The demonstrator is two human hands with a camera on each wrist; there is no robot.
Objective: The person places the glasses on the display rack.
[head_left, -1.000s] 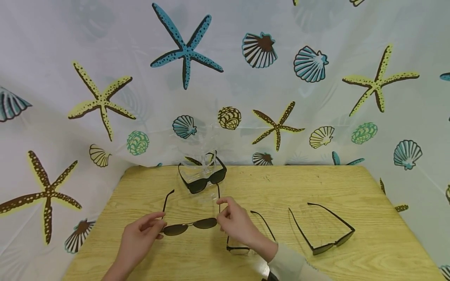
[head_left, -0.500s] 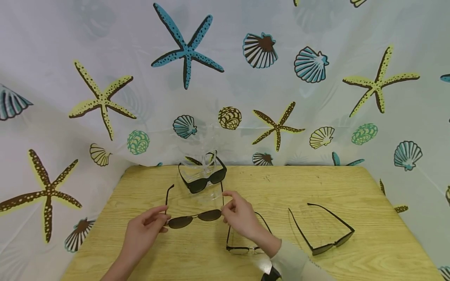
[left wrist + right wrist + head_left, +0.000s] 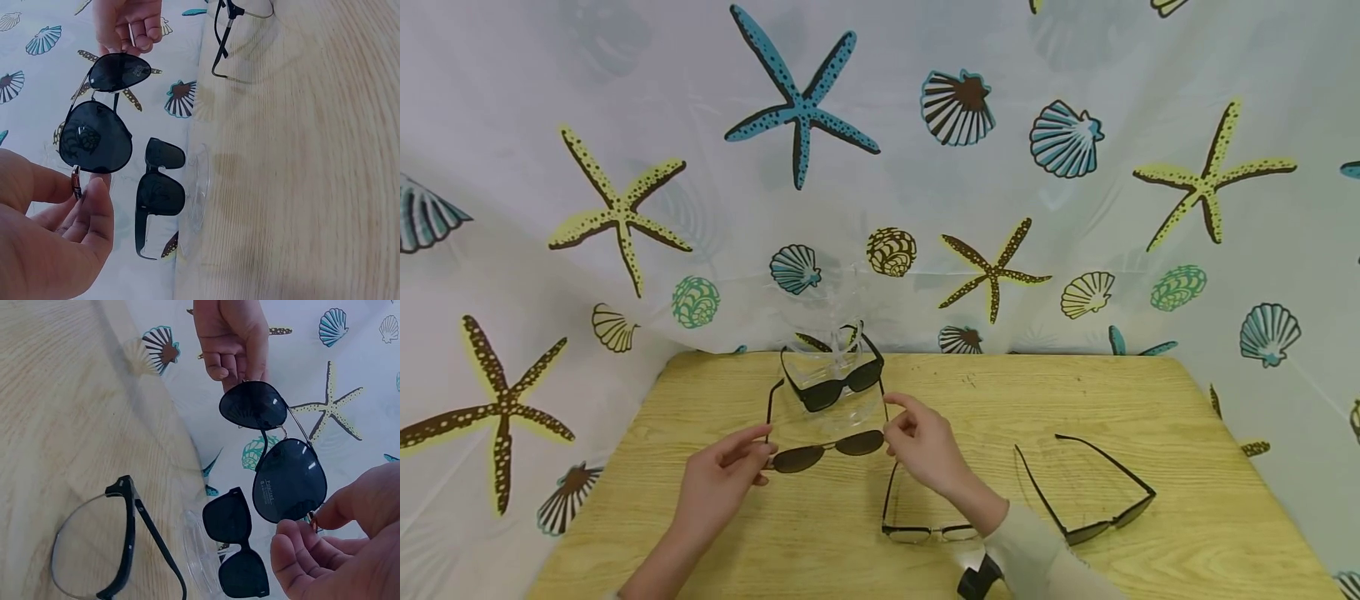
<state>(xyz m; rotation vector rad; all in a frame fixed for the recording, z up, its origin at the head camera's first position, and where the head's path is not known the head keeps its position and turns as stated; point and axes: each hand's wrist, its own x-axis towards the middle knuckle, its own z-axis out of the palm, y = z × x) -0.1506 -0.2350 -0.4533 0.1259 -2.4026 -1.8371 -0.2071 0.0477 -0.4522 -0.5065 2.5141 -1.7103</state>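
Observation:
Dark aviator sunglasses [image 3: 799,459] with a thin metal frame are held up between both hands, temples unfolded and pointing away from me. My left hand [image 3: 721,479] pinches the left hinge with thumb and fingers. At the right hinge, my right hand [image 3: 925,443] pinches the frame the same way. Just beyond them, black square sunglasses [image 3: 825,395] sit on a clear plastic stand [image 3: 837,354]. In the left wrist view both aviator lenses [image 3: 97,137] show, with the black pair lower and further off. The right wrist view has small print on one lens [image 3: 290,481].
Half-rim clear glasses [image 3: 910,535] lie unfolded on the wooden table [image 3: 1210,467] under my right forearm. Further right, another pair of dark sunglasses [image 3: 1088,530] lies with its temples open. A white curtain [image 3: 880,175] printed with starfish and shells closes off the back and sides.
Both hands have carried the aviator sunglasses forward and slightly right, closer to the clear stand. More of the half-rim glasses' front now shows. The pairs on the table and stand have stayed put.

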